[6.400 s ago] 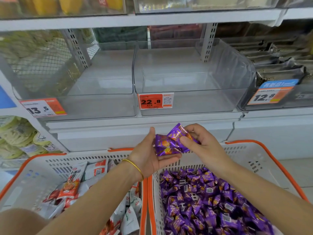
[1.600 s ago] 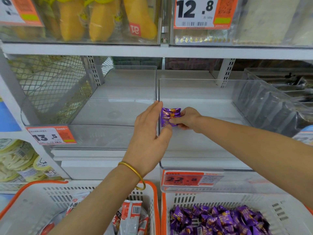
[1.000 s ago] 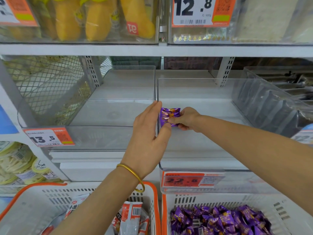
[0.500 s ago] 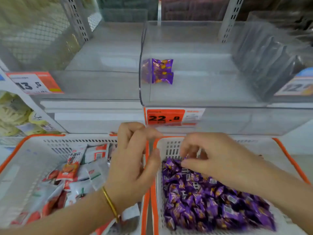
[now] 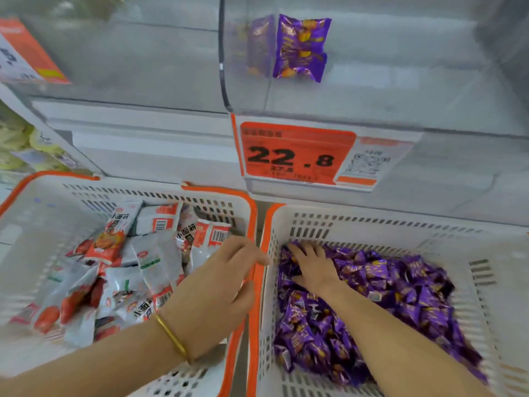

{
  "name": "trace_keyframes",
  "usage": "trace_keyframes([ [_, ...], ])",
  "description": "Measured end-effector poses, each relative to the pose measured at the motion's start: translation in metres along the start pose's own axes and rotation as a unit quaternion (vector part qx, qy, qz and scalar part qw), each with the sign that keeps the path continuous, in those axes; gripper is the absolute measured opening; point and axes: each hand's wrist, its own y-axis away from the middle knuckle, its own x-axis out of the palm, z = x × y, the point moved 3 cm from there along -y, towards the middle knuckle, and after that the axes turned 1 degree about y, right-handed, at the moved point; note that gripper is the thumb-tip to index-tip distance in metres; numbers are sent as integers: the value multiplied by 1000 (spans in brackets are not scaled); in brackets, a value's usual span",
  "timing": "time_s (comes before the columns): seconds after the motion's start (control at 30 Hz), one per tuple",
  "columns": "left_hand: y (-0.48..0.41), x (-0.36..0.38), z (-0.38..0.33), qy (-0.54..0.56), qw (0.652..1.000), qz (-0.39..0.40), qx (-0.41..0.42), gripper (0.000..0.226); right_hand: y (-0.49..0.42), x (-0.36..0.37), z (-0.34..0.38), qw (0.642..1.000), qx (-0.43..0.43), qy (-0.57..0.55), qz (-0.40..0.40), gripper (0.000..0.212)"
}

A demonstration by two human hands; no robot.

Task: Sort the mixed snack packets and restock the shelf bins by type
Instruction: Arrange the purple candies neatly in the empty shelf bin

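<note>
Reaching back into the purple packets [image 5: 400, 287], right hand [image 5: 313, 267] lies open, left hand [image 5: 217, 287] slack; first batch [image 5: 300, 47] now binned.

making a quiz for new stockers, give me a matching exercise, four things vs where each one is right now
Things:
1. left hand
2. right hand
3. stacked purple packets
4. red-and-white packets

Places:
A. in the clear bin
B. in the left basket
C. on the loose purple packets in the right basket
D. over the left basket's inner rim

Pairs: 1-D, 2-C, 3-A, 4-B
</note>
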Motion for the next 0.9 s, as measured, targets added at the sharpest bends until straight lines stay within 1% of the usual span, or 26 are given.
trace_keyframes([
  [0.1,-5,-1,12,-9,999,12,-30,32,-14,8,13,999,16,-40,6,86],
  [0.2,-8,-1,12,7,999,29,-37,30,-21,13,21,999,43,3,14,86],
  [0.3,-11,-1,14,18,997,36,-61,25,-22,20,23,997,68,37,9,82],
  [0.37,-11,1,14,27,997,34,-64,27,-21,23,27,997,65,45,5,75],
  [0.47,-9,2,15,46,995,32,-78,25,-15,22,29,998,34,43,-11,68],
  [0.53,-9,5,13,56,994,35,-86,24,-7,17,19,999,23,17,-30,64],
  [0.57,-9,7,13,63,992,42,-97,24,0,11,11,999,21,-24,-42,62],
  [0.6,-10,9,12,72,990,48,-109,24,9,3,5,994,16,-92,-59,61],
  [0.63,-12,13,13,83,986,61,-131,24,22,-7,0,980,9,-188,-69,60],
  [0.67,-13,18,13,99,979,76,-159,23,38,-21,-3,950,9,-304,-67,59],
  [0.7,-14,21,11,124,969,93,-191,24,58,-36,-3,908,18,-416,-54,57],
  [0.73,-15,25,7,162,955,107,-225,28,78,-52,-1,855,29,-517,-33,52],
  [0.8,-14,27,-7,263,910,122,-298,43,117,-83,10,736,41,-675,20,42],
  [0.83,-13,27,-16,308,883,125,-331,49,133,-98,16,687,30,-725,40,39],
  [0.87,-11,26,-26,355,853,130,-360,53,149,-114,22,652,17,-756,47,39],
  [0.9,-9,24,-36,410,817,141,-381,52,163,-128,26,631,4,-774,49,42],
])
